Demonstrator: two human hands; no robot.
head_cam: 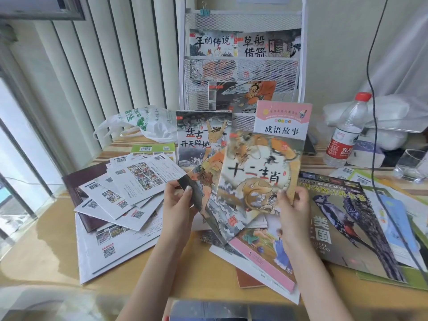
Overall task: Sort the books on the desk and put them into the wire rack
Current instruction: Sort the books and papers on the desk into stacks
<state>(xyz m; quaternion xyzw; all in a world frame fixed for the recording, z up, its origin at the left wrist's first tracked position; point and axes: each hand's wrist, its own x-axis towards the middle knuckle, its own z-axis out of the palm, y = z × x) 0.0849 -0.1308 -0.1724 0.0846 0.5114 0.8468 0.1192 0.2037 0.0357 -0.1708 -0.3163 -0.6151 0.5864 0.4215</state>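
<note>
Both hands hold thin picture books up above the desk. My right hand (294, 206) grips the lower right edge of a dragon-cover book (257, 172). My left hand (179, 200) pinches the left edge of a darker book (208, 198) tucked partly behind it. Behind them a grey storm-cover book (196, 135) and a pink-topped book (281, 121) lean upright. The white wire rack (240, 68) stands at the back with two books (245, 44) in its upper tier and one (243, 96) lower down. Face-down white books (120, 191) lie fanned at the left.
A bird-cover book (342, 218) and a pink-spined book (266, 251) lie at the right. A water bottle (345, 133) and a glass (412, 165) stand at the back right, a plastic bag (143, 122) at the back left. A black cable (379, 158) hangs down the right side.
</note>
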